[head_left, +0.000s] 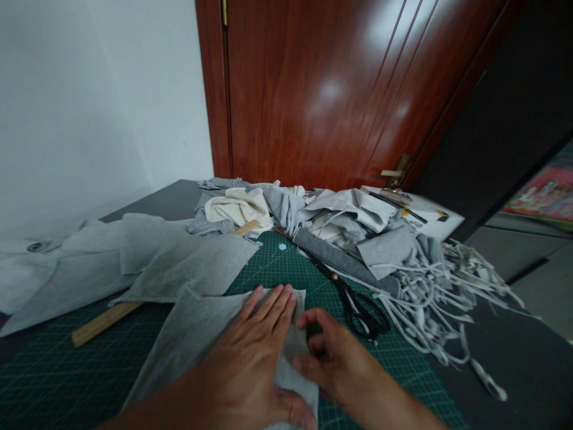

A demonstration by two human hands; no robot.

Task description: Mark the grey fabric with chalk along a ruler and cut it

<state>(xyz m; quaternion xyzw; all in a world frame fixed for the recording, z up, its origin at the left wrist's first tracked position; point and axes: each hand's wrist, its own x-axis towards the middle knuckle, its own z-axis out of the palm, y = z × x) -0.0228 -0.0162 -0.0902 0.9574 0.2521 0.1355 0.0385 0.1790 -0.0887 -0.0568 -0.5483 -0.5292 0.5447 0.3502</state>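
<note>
My left hand [257, 352] lies flat on a piece of light grey fabric [192, 328], its fingers stretched out toward the fabric's far edge. At the fabric's right edge is my right hand [335, 358], half curled, with a gap between thumb and forefinger and nothing visible between them. The fabric rests on a green cutting mat [268, 266] with a printed grid. Black-handled scissors [344, 292] lie on the mat beyond my right hand, blades pointing away to the left.
More grey fabric pieces [192, 263] spread to the left, over a wooden ruler [107, 322]. Crumpled cloth [242, 209] is heaped at the back. A dark grey fabric roll [344, 260] and tangled fabric strips [430, 304] lie right. A wooden door [313, 89] stands behind.
</note>
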